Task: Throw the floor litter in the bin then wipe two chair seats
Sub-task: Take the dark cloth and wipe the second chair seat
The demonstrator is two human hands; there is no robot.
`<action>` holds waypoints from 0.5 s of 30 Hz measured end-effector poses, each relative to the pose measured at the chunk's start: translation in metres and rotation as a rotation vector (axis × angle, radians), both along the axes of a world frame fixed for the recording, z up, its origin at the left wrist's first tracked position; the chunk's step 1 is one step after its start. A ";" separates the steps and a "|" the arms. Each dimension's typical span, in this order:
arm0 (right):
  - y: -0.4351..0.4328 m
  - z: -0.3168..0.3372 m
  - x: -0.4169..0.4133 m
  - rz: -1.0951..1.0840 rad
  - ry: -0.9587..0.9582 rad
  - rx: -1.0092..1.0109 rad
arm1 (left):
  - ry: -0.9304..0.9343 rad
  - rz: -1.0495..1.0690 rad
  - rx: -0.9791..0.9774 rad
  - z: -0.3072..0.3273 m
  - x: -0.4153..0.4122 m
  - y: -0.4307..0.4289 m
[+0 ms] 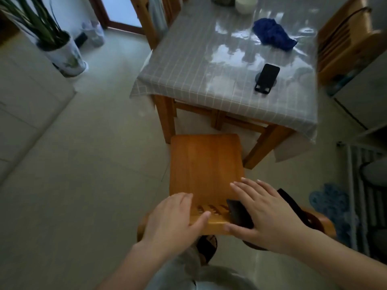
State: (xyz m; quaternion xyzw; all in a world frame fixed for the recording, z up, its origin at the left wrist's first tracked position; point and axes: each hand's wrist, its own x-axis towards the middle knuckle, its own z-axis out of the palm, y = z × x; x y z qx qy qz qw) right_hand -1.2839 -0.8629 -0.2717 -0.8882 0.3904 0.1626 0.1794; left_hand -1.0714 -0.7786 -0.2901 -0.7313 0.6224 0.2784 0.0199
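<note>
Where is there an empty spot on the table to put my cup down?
The table's near-left part is bare, from its left edge across to the black phone. There is also bare cloth between the phone and the blue cloth. The far end is crowded: the white bowl and another dish stand there.

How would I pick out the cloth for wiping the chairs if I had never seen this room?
Find the wooden table with the grey checked tablecloth. Toward its far right side lies a crumpled dark blue cloth, past the flat black phone and nearer than the white bowl. It is the only soft, bunched, blue thing on the table.
</note>
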 end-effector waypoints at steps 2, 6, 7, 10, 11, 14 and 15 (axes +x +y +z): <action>-0.003 -0.008 -0.001 0.033 0.006 0.036 | -0.019 -0.036 0.011 -0.004 -0.004 -0.004; -0.008 -0.022 -0.001 0.052 0.023 0.095 | -0.019 -0.080 0.018 -0.017 -0.006 -0.013; -0.009 -0.025 -0.002 0.046 0.020 0.120 | -0.014 -0.080 0.029 -0.019 -0.004 -0.015; -0.014 -0.030 -0.002 0.000 0.007 0.223 | 0.012 -0.065 0.093 -0.026 0.000 -0.019; -0.017 -0.031 -0.001 -0.024 0.014 0.272 | 0.016 -0.063 0.106 -0.028 0.000 -0.020; -0.027 -0.032 0.003 -0.082 0.089 0.450 | 0.026 -0.093 0.127 -0.030 0.001 -0.024; -0.030 -0.032 0.005 -0.089 0.118 0.496 | 0.039 -0.103 0.151 -0.030 0.002 -0.025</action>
